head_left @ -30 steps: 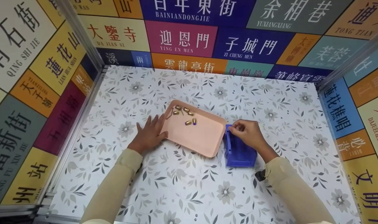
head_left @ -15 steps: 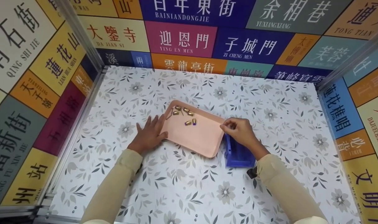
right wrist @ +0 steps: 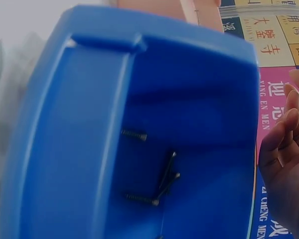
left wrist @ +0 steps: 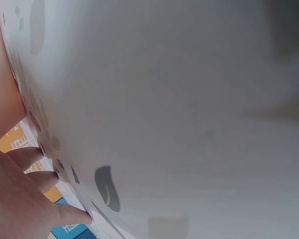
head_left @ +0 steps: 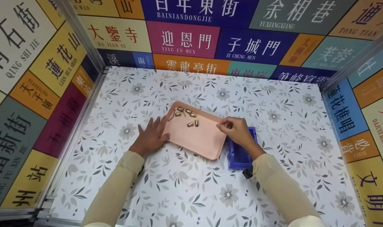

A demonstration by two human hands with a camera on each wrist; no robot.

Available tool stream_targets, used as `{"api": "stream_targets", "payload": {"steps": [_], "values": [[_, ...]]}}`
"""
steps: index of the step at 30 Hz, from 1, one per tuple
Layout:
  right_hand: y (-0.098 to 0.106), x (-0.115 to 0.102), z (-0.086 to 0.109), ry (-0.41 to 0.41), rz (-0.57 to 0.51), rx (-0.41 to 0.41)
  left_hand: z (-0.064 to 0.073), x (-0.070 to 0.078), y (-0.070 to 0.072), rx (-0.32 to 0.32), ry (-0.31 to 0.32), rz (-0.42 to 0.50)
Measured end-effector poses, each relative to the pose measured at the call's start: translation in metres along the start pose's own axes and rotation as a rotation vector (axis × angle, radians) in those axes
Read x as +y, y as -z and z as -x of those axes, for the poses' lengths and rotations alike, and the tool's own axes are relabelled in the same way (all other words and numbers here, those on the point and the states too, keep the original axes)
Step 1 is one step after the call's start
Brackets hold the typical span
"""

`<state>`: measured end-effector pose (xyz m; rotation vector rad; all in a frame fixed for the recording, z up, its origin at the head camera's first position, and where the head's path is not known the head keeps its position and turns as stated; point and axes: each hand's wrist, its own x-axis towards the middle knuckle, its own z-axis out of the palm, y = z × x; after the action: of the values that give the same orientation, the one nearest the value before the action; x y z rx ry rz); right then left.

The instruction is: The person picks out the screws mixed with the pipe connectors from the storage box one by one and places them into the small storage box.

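Observation:
My left hand (head_left: 150,136) lies flat with fingers spread, touching the left edge of a pink tray (head_left: 199,142). Its fingers (left wrist: 72,214) show at the lower left of the left wrist view. Several small brass-coloured cylinders (head_left: 191,125) and a thin bent rod (head_left: 172,116) lie toward the tray's far left. Over the tray's right edge hovers my right hand (head_left: 237,130), thumb and forefinger brought together; anything between the tips is too small to see. Below its wrist stands a blue bin (head_left: 238,165). Inside it lie several screws (right wrist: 142,199).
A white table covering (head_left: 191,195) with grey flowers and leaves lies under everything. Panels with Chinese lettering (head_left: 185,39) wall in the back and both sides, joined by metal posts (head_left: 355,71) at the corners.
My right hand has moved left, from above the blue bin to over the tray's right edge, thumb and forefinger still together. The left hand, the tray and the bin have stayed in place.

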<state>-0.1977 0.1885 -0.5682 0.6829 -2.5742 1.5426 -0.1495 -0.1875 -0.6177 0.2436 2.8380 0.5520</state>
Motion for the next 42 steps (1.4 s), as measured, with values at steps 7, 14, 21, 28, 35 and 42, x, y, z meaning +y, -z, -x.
{"api": "stream_targets", "payload": {"steps": [7, 14, 21, 28, 35, 42], "values": [[-0.015, -0.004, -0.013, -0.013, -0.002, -0.005, 0.0, -0.001, -0.001, 0.002, -0.008, -0.001], [-0.034, -0.01, -0.029, -0.017, 0.03, -0.016, -0.001, -0.001, -0.001, 0.012, -0.012, 0.007], [-0.053, -0.011, -0.039, -0.055, 0.026, -0.039, 0.0, -0.001, 0.0, 0.015, -0.01, -0.008], [-0.066, -0.012, -0.047, -0.026, 0.055, -0.067, 0.001, 0.0, 0.001, 0.01, -0.015, 0.003], [-0.075, -0.014, -0.059, -0.034, 0.056, -0.082, 0.0, 0.001, 0.002, -0.002, -0.007, -0.008], [-0.086, -0.013, -0.07, -0.054, 0.102, -0.089, 0.0, 0.001, 0.002, -0.007, -0.004, -0.02]]}}
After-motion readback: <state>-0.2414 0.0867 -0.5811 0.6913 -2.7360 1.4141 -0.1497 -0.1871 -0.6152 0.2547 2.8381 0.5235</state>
